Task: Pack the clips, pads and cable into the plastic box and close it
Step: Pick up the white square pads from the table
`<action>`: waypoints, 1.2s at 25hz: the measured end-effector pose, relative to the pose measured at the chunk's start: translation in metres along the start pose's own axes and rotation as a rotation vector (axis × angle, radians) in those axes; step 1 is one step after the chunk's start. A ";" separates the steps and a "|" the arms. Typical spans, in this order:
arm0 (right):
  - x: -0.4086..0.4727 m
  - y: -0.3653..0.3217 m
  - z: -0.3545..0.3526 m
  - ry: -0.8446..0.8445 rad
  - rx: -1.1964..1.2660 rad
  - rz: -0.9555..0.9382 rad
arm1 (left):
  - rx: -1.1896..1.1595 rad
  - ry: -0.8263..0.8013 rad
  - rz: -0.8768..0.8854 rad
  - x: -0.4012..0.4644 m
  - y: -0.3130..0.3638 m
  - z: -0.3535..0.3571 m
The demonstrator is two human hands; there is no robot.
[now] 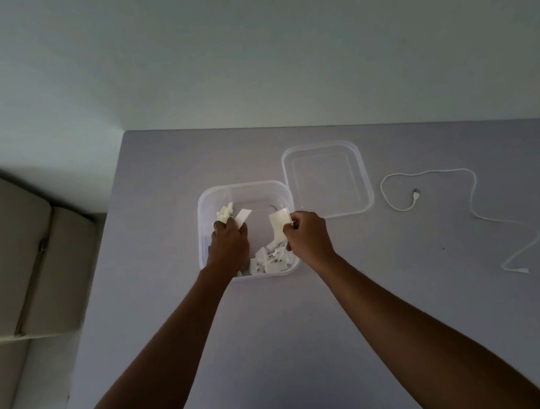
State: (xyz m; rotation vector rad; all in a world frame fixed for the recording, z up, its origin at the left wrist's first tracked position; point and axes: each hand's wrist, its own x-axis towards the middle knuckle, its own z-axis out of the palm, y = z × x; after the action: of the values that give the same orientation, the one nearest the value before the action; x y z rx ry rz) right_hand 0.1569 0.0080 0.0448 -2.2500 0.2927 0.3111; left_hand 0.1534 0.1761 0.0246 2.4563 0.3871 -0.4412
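A clear plastic box (246, 188) stands open at the middle of the grey table (277, 338). Both my hands are over it. My left hand (229, 242) is closed around a bunch of white clips (225, 211) and a white pad strip (242, 217). My right hand (307, 233) pinches a white pad sheet (279, 225) that hangs into the box. Several white clips (270, 261) lie in the box's near right corner. The clear lid (326, 179) lies flat just right of the box. The white cable (470, 201) lies loosely looped on the table, further right.
A beige sofa (11, 254) stands left of the table. A pale wall rises behind the table's far edge. My legs show under the near edge.
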 end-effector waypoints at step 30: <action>0.056 0.058 -0.061 0.367 0.120 -0.005 | 0.444 -0.101 0.399 0.040 0.007 0.062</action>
State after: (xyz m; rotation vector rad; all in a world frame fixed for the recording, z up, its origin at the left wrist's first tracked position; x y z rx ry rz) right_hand 0.1992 -0.0813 0.0246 -2.1791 0.4845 -0.1236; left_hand 0.1788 0.1395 -0.0349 2.8280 -0.2745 -0.5162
